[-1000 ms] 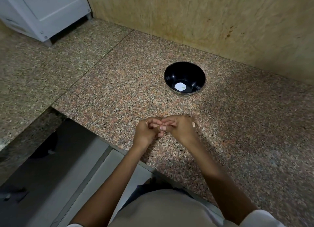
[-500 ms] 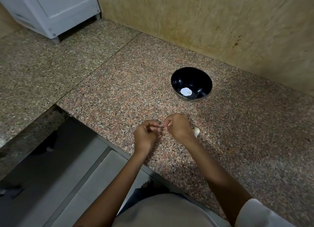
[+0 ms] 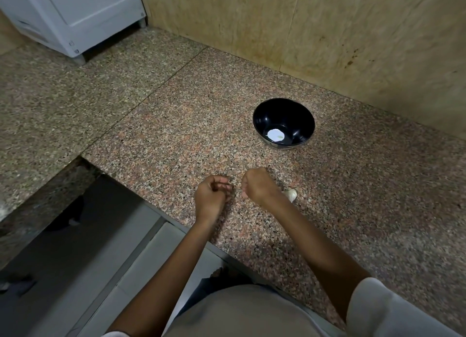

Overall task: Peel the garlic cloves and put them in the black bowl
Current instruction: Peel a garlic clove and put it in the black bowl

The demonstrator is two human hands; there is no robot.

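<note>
The black bowl stands on the granite counter beyond my hands, with a white round patch on its bottom. A white garlic piece lies on the counter just right of my right wrist. My left hand hovers near the counter's front edge, its fingers curled and the tips pinched on a small garlic clove that is mostly hidden. A small gap away, my right hand is curled into a fist, and what is inside it is hidden.
The speckled granite counter runs left around a corner to a white appliance. A beige tiled wall rises behind the bowl. The counter's front edge drops to the floor at lower left.
My hands were joined, working on the clove; now they have pulled a little apart. The view has shifted, and the garlic beside my right wrist has come into sight.
</note>
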